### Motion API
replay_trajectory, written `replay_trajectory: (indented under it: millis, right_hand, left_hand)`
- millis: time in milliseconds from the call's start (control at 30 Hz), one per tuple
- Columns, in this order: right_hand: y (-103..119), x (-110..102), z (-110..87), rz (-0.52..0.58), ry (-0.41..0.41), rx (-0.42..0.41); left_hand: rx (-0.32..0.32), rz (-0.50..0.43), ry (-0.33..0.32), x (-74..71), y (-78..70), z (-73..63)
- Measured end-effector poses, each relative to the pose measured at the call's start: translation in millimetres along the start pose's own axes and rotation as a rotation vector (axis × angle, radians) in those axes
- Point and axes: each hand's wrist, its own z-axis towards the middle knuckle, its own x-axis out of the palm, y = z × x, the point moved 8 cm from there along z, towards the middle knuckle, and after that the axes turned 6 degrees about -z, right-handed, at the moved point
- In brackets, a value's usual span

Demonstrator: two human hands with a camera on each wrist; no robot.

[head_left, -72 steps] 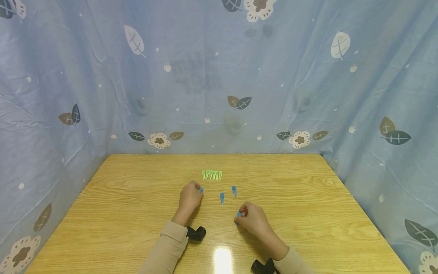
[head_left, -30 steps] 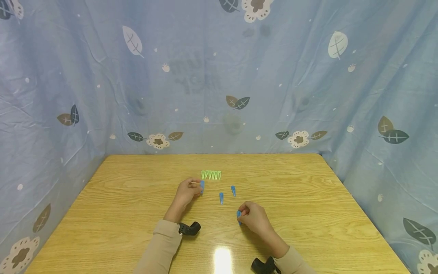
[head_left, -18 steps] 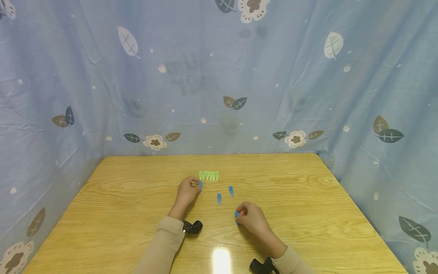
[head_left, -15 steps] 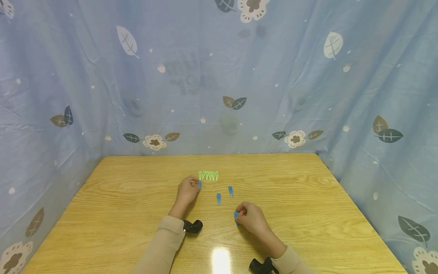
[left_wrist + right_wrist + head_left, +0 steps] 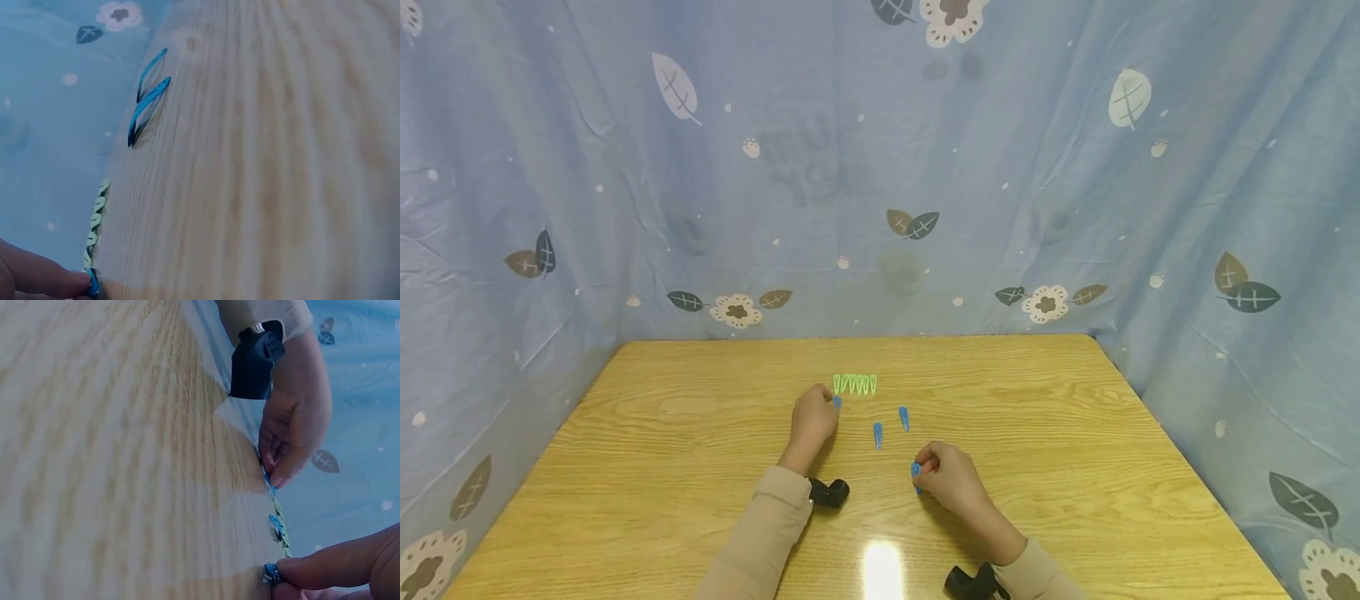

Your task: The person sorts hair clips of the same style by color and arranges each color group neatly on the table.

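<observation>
My left hand (image 5: 812,421) pinches a blue snap hair clip (image 5: 837,402) just in front of the left end of a row of green hair clips (image 5: 854,384). The fingers cover most of that clip; in the left wrist view its blue end (image 5: 94,284) shows at the fingertips. Nearer to me and to the right, my right hand (image 5: 953,479) holds another blue hair clip (image 5: 916,472) between thumb and fingers. Two loose blue hair clips, one nearer (image 5: 877,435) and one farther back (image 5: 904,418), lie on the table between the hands.
The wooden table (image 5: 1037,400) has a patterned blue curtain (image 5: 880,167) behind it and along both sides. Each wrist wears a black camera mount, the left one (image 5: 829,493) and the right one (image 5: 973,583). A bright light reflection lies on the front of the table.
My left hand has shifted its blue clip away from me, close to the green row, and its fingers now hide more of it. The right hand stays in place; the view turns slightly.
</observation>
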Motion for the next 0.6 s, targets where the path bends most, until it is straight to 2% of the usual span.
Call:
replay_trajectory:
  millis: [167,500,600]
  right_hand:
    - [0,-1,-0.2,-0.008,-0.004,-0.004]
    - [0,0,0.0,-0.004,-0.005,-0.002]
    - [1,-1,-0.4,0.001,-0.009,0.000]
  left_hand:
    - [0.017,-0.017,-0.007,-0.7,3.1,-2.1]
    - [0.033,-0.177,0.014,-3.3,11.9,-4.3]
    - [0.043,-0.188,0.020,-2.6,14.7,-2.5]
